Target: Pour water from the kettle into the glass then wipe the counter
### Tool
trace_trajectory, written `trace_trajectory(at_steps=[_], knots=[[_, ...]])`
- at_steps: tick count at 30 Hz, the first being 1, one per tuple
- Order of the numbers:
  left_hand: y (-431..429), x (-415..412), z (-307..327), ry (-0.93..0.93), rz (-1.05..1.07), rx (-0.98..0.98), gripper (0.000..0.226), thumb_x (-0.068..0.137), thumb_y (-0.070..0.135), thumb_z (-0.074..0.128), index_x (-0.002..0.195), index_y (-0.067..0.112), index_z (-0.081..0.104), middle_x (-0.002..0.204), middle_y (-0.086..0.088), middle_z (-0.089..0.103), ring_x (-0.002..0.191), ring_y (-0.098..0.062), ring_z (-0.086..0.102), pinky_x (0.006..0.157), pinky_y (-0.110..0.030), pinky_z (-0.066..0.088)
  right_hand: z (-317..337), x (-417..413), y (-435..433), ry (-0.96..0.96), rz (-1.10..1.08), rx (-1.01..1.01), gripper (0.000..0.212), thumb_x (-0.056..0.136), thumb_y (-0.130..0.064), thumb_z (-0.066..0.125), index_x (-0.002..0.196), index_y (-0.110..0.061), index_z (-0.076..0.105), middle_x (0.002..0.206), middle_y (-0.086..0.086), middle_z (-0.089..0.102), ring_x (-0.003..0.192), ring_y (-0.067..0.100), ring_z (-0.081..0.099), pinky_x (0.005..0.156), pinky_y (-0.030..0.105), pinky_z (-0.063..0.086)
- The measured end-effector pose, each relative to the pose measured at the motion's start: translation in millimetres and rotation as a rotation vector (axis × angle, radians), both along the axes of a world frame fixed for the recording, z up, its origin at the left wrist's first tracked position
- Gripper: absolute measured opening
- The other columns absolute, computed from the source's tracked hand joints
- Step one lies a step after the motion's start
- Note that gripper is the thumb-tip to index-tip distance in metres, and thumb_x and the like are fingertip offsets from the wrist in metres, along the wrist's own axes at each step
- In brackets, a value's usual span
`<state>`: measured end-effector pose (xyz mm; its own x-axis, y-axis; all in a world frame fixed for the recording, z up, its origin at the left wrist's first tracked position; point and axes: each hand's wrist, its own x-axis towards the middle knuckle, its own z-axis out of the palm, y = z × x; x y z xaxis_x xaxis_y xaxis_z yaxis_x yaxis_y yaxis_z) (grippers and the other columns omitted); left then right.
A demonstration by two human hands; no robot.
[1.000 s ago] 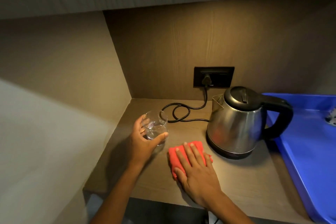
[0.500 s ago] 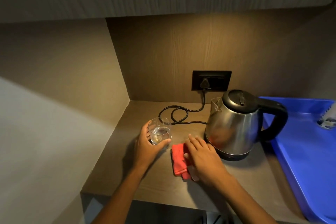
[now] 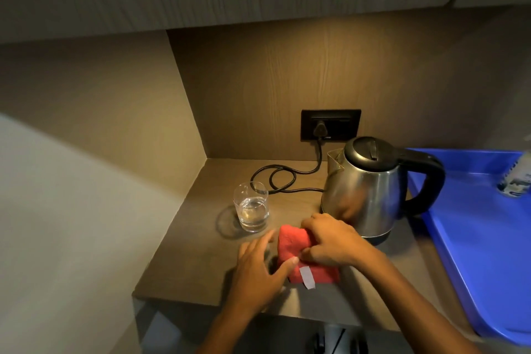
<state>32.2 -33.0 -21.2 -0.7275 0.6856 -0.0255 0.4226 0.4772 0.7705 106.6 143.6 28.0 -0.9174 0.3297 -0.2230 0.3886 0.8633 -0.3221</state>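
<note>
A clear glass (image 3: 252, 208) partly filled with water stands alone on the brown counter (image 3: 184, 273), left of centre. To its right sits a steel kettle (image 3: 370, 190) with a black lid and handle, upright on its base. In front of them lies a red cloth (image 3: 293, 244) with a pale tag at its near edge. My right hand (image 3: 333, 241) is closed over the cloth's right side, gripping it. My left hand (image 3: 260, 267) lies flat beside the cloth, thumb touching its left edge, fingers spread.
A black cord (image 3: 275, 178) loops behind the glass to a wall socket (image 3: 330, 124). A blue tray (image 3: 485, 238) fills the right side, with a small container (image 3: 515, 181) on it. Walls close in on the left and back; a cabinet hangs overhead.
My left hand has let go of the glass and moved down to the cloth's left edge. My right hand has bunched and gripped the cloth, which now shows its tag.
</note>
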Motion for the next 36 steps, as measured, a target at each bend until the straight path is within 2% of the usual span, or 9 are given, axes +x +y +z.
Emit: trace_trajectory(at_steps=[5,11,14,16,21,26,29,31,36], knots=[[36,20,31,-0.349,-0.143,0.247,0.028,0.083,0.028,0.074,0.107,0.019,0.065,0.104,-0.003,0.074,0.097,-0.017,0.071,0.085,-0.043,0.06,22,63,30,0.245,-0.129,-0.325,0.028,0.069,-0.034,0.084,0.089,-0.032,0.065,0.093,-0.011,0.061,0.086,0.01,0.061,0.073,0.025,0.053],[88,80,60,-0.61,-0.28,0.412,0.015,0.09,0.008,0.065,0.104,0.01,0.06,0.094,-0.011,0.073,0.089,-0.024,0.072,0.077,-0.033,0.059,26,161,57,0.618,-0.522,-0.406,0.064,0.065,-0.041,0.087,0.121,-0.034,0.057,0.115,-0.006,0.06,0.105,0.01,0.061,0.085,0.028,0.052],[120,114,70,-0.742,-0.354,0.425,0.019,0.09,0.009,0.063,0.108,0.008,0.059,0.092,-0.01,0.068,0.084,-0.018,0.068,0.07,-0.032,0.057,25,206,65,0.748,-0.609,-0.965,0.053,0.071,-0.029,0.082,0.119,-0.015,0.065,0.114,0.008,0.073,0.109,0.027,0.067,0.081,0.027,0.057],[145,135,75,-0.782,-0.367,0.408,0.019,0.089,0.009,0.065,0.108,0.01,0.059,0.092,-0.009,0.071,0.084,-0.019,0.069,0.069,-0.032,0.058,25,227,74,0.831,-0.714,-1.068,0.05,0.073,-0.023,0.079,0.118,-0.007,0.065,0.113,0.016,0.073,0.105,0.031,0.069,0.084,0.036,0.059],[205,175,75,-0.407,-0.428,0.275,0.057,0.081,0.015,0.075,0.124,0.021,0.038,0.088,-0.012,0.07,0.085,-0.032,0.07,0.079,-0.046,0.057,30,262,108,0.94,-1.089,-0.612,0.063,0.074,-0.011,0.083,0.123,-0.017,0.045,0.096,0.002,0.065,0.079,0.014,0.066,0.063,0.026,0.053],[247,210,57,0.066,-0.731,-0.065,0.04,0.085,0.025,0.066,0.12,0.022,0.047,0.105,-0.018,0.069,0.1,-0.041,0.062,0.08,-0.042,0.05,14,289,140,0.451,-1.092,-0.23,0.065,0.076,-0.01,0.072,0.129,-0.022,0.036,0.1,0.017,0.051,0.086,0.032,0.054,0.064,0.033,0.041],[255,226,47,0.32,-0.848,-0.285,0.036,0.089,0.03,0.057,0.125,0.026,0.056,0.121,-0.013,0.067,0.117,-0.039,0.054,0.095,-0.046,0.042,5,297,141,0.057,-1.07,-0.108,0.064,0.075,-0.025,0.071,0.128,-0.026,0.035,0.114,0.018,0.048,0.102,0.036,0.054,0.087,0.04,0.045],[251,231,44,0.449,-0.878,-0.392,0.032,0.09,0.031,0.054,0.121,0.027,0.062,0.12,-0.009,0.067,0.123,-0.036,0.044,0.102,-0.05,0.031,3,299,136,-0.2,-1.093,0.06,0.07,0.07,-0.043,0.073,0.129,-0.029,0.037,0.131,0.016,0.043,0.118,0.037,0.05,0.102,0.048,0.034],[223,208,62,0.638,-0.746,-0.224,0.039,0.092,0.036,0.053,0.13,0.028,0.058,0.128,-0.009,0.063,0.137,-0.035,0.031,0.11,-0.052,0.021,11,279,118,-0.073,-1.074,0.333,0.069,0.075,-0.045,0.067,0.134,-0.021,0.04,0.135,0.016,0.043,0.125,0.037,0.042,0.104,0.052,0.03]])
